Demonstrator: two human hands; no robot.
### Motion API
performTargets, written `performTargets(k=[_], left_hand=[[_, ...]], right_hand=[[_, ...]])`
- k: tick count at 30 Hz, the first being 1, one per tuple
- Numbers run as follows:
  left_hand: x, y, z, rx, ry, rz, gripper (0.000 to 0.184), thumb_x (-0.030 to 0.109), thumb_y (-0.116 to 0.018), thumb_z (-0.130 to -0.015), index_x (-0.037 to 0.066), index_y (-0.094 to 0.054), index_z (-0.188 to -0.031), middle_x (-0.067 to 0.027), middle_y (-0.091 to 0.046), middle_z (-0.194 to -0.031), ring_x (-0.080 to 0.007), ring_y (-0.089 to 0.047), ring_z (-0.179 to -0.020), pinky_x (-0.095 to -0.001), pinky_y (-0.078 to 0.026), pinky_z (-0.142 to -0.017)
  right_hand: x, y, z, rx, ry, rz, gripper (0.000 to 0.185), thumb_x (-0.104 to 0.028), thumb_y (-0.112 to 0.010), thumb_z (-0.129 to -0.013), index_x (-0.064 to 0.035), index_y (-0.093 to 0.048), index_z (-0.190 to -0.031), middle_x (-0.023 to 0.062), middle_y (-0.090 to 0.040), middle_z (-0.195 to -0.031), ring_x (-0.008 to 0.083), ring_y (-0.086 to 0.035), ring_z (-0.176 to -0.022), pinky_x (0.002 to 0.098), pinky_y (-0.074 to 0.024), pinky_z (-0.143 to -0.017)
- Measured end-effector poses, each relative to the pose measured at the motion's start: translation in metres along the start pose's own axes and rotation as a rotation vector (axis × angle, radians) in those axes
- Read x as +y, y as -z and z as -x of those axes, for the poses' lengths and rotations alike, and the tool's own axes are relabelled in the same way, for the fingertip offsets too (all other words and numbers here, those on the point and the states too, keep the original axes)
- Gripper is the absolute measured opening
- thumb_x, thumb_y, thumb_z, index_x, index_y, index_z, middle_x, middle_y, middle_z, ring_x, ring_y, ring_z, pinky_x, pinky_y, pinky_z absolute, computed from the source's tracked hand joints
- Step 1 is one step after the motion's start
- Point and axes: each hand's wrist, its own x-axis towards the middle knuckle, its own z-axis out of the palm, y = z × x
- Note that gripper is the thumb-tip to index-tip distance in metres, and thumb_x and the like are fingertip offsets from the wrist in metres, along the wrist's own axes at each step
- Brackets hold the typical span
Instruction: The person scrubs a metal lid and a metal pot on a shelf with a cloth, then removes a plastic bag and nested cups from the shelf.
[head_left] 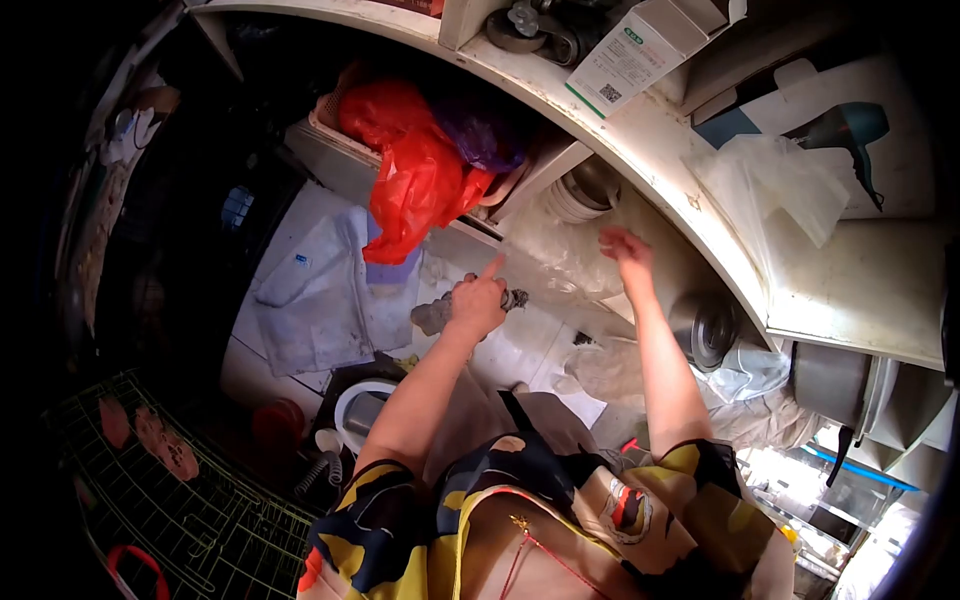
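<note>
My left hand [478, 303] is over the tiled floor at the middle of the view, index finger stretched forward and the other fingers closed round a crumpled grey rag [432, 316]. Dark, dirty-looking material sticks out on its right side. My right hand [627, 250] is raised to the right with loosely bent fingers and nothing visible in them. Close by it are a clear plastic sheet [550, 250] and a stack of round containers [580, 190] in the lower shelf space.
A red plastic bag [410, 150] hangs from a basket ahead. White sacking [320, 300] lies on the floor at left. A curved shelf edge [690, 205] runs above my right arm. A dark lidded pot [705, 330] is at right, a green wire rack [190, 480] lower left.
</note>
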Motion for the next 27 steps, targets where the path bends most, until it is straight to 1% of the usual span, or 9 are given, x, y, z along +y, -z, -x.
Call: performTargets(k=[2,4,10,14,15,18,19,25,27], left_hand=[[0.013,0.018,0.002,0.061,-0.002,0.029,0.022,0.003,-0.062,-0.060,0.006,-0.064,-0.082,0.0001,-0.038,-0.140,-0.0322,-0.058,-0.090,-0.0400,-0.049,-0.075],[0.026,0.031,0.001,0.176,-0.087,0.108,0.022,0.003,-0.062,-0.059,0.005,-0.064,-0.081,0.0005,-0.038,-0.139,-0.0319,-0.058,-0.089,-0.0392,-0.049,-0.075],[0.069,0.056,-0.033,0.176,-0.263,0.077,0.024,0.005,-0.063,-0.058,0.006,-0.066,-0.082,0.0027,-0.042,-0.137,-0.0299,-0.059,-0.088,-0.0386,-0.049,-0.079],[0.066,0.044,-0.073,0.158,-0.142,-0.070,0.024,0.012,-0.064,-0.064,0.007,-0.069,-0.087,-0.0032,-0.043,-0.136,-0.0293,-0.059,-0.092,-0.0373,-0.050,-0.079],[0.058,0.035,-0.090,0.020,-0.025,-0.151,0.030,0.017,-0.063,-0.067,0.009,-0.069,-0.095,-0.0064,-0.040,-0.138,-0.0294,-0.059,-0.099,-0.0381,-0.049,-0.083],[0.046,0.023,-0.099,-0.098,0.210,-0.052,0.036,0.018,-0.062,-0.068,0.009,-0.067,-0.102,-0.0078,-0.038,-0.139,-0.0292,-0.058,-0.106,-0.0383,-0.048,-0.085],[0.044,0.019,-0.090,-0.058,0.214,0.045,0.041,0.019,-0.062,-0.068,0.007,-0.065,-0.107,-0.0080,-0.037,-0.140,-0.0287,-0.057,-0.109,-0.0379,-0.048,-0.087],[0.056,-0.012,-0.079,0.060,0.163,0.072,0.040,0.022,-0.065,-0.068,0.007,-0.065,-0.105,-0.0081,-0.037,-0.140,-0.0287,-0.060,-0.100,-0.0381,-0.050,-0.084],[0.062,-0.032,-0.071,0.139,0.214,0.103,0.034,0.019,-0.067,-0.062,0.009,-0.069,-0.094,-0.0079,-0.044,-0.134,-0.0286,-0.063,-0.091,-0.0394,-0.052,-0.076]], right_hand=[[-0.020,-0.007,-0.021,0.052,0.009,-0.146,0.025,-0.002,-0.048,-0.085,-0.0024,-0.063,-0.105,0.0065,-0.063,-0.096,0.0171,-0.060,-0.088,0.0292,-0.0515,-0.076],[-0.024,-0.009,-0.046,0.303,-0.010,-0.090,0.023,-0.015,-0.052,-0.086,-0.0034,-0.063,-0.103,0.0053,-0.063,-0.096,0.0162,-0.060,-0.088,0.0289,-0.0508,-0.074],[-0.005,0.010,-0.132,0.355,-0.064,0.047,0.025,-0.017,-0.053,-0.086,-0.0033,-0.063,-0.104,0.0052,-0.063,-0.097,0.0162,-0.060,-0.088,0.0291,-0.0510,-0.071],[0.001,0.027,-0.164,0.292,-0.147,0.072,0.026,-0.019,-0.053,-0.086,-0.0033,-0.063,-0.105,0.0052,-0.063,-0.098,0.0163,-0.060,-0.087,0.0293,-0.0512,-0.069],[0.003,0.028,-0.170,0.268,-0.164,0.070,0.027,-0.020,-0.053,-0.086,-0.0033,-0.063,-0.105,0.0051,-0.063,-0.098,0.0163,-0.060,-0.087,0.0294,-0.0513,-0.068],[0.013,0.025,-0.182,0.188,-0.201,0.057,0.028,-0.022,-0.054,-0.086,-0.0032,-0.062,-0.105,0.0051,-0.063,-0.098,0.0163,-0.060,-0.086,0.0295,-0.0514,-0.066],[0.016,0.021,-0.184,0.160,-0.217,0.057,0.029,-0.022,-0.054,-0.086,-0.0032,-0.062,-0.105,0.0051,-0.063,-0.099,0.0163,-0.060,-0.086,0.0296,-0.0515,-0.066],[0.032,0.015,-0.182,-0.036,-0.291,0.126,0.032,-0.025,-0.054,-0.085,-0.0032,-0.062,-0.106,0.0050,-0.063,-0.100,0.0163,-0.060,-0.085,0.0299,-0.0518,-0.062],[0.030,0.026,-0.177,-0.173,-0.313,0.147,0.033,-0.027,-0.054,-0.085,-0.0031,-0.062,-0.107,0.0050,-0.063,-0.100,0.0163,-0.060,-0.085,0.0300,-0.0519,-0.061]])
